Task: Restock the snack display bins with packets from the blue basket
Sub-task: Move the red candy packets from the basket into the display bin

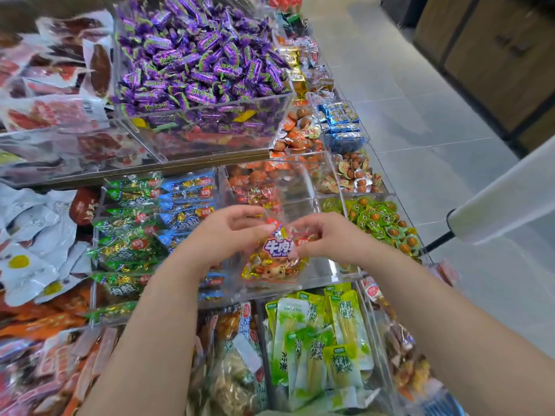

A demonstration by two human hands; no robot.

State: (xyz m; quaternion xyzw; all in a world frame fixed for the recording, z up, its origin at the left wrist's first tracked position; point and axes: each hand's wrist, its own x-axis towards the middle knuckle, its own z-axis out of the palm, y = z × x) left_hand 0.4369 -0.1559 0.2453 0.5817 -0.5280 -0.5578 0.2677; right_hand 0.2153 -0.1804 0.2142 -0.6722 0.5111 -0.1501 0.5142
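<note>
Tiered clear bins (210, 139) of wrapped snacks fill the display. The snack bag (274, 265) hangs above one bin, long axis 12 to 6 o'clock, its top edge pinched by the curled left hand (231, 232) and right hand (324, 238).

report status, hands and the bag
Left hand and right hand both pinch beef snack bag at its top. Bag held over clear bin. Nothing blocking.
</note>
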